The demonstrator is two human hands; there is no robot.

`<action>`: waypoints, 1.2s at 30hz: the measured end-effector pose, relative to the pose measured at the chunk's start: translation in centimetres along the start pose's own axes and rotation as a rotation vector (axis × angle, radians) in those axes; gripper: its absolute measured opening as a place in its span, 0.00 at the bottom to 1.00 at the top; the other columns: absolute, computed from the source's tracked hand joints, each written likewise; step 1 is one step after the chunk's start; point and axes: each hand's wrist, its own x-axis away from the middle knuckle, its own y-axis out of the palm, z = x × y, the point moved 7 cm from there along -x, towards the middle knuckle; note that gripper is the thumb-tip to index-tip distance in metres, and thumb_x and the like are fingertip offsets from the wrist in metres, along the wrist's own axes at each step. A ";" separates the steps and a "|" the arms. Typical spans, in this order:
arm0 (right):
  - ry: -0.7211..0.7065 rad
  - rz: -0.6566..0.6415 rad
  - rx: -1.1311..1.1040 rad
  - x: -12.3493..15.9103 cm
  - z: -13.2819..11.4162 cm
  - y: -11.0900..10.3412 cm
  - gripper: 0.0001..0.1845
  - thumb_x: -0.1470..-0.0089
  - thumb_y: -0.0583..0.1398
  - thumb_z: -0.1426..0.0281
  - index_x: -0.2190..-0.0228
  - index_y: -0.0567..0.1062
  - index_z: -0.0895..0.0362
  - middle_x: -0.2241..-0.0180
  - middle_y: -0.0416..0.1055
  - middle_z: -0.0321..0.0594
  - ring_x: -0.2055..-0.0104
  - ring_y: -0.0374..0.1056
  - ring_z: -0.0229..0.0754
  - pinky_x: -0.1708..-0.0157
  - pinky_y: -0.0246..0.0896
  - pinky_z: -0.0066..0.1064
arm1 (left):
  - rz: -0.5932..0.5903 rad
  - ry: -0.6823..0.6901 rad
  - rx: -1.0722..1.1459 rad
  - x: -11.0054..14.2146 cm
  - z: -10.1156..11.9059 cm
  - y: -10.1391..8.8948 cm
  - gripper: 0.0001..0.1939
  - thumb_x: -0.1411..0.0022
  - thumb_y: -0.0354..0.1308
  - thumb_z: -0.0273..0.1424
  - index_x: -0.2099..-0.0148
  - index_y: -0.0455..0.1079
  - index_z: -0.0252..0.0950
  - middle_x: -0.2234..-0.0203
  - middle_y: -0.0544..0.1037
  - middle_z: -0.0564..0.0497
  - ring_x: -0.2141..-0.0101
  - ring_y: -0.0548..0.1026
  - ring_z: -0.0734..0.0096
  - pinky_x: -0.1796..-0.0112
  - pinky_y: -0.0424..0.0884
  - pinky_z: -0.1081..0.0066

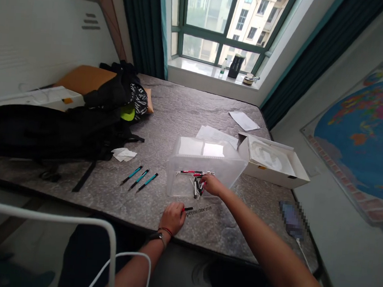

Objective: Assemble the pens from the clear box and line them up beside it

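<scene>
A clear plastic bin lies on its side with its opening toward me. Inside it, several pens in red, black, white and silver are loosely heaped. My right hand reaches into the bin, its fingers closed around a pen at the right of the heap; the fingertips are partly hidden. Resting on the mattress in front of the bin, my left hand is closed on a red and black pen, whose dark end sticks out to the right. Three teal pens lie side by side left of the bin.
Left stands a black bag with a crumpled tissue near it. Right of the bin sits an open white box, with papers behind. A phone on a cable lies near the right edge. A white rail crosses lower left.
</scene>
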 end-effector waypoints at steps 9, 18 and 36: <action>0.044 0.122 -0.034 0.9 -0.2 -0.9 0.12 0.42 0.56 0.73 0.62 0.79 0.58 0.60 0.76 0.46 0.57 0.69 0.42 0.57 0.56 0.27 | -0.012 0.010 -0.007 -0.1 0.0 0.0 0.04 0.36 0.50 0.31 0.64 0.65 0.39 0.67 0.73 0.50 0.63 0.68 0.64 0.61 0.59 0.67; 0.265 0.167 -0.007 -4.3 2.2 0.2 0.17 0.42 0.52 0.80 0.57 0.78 0.59 0.56 0.73 0.47 0.58 0.68 0.40 0.59 0.55 0.25 | 0.011 -0.001 0.025 0.0 -0.1 -0.1 0.04 0.36 0.50 0.29 0.65 0.65 0.39 0.68 0.73 0.50 0.63 0.68 0.64 0.61 0.59 0.66; 0.315 0.273 -0.122 -3.2 2.2 0.7 0.19 0.44 0.54 0.80 0.53 0.76 0.60 0.56 0.68 0.49 0.57 0.68 0.42 0.53 0.58 0.28 | -0.011 -0.002 0.032 -0.1 -0.3 -0.1 0.04 0.36 0.51 0.31 0.64 0.65 0.40 0.67 0.74 0.49 0.62 0.69 0.63 0.61 0.59 0.66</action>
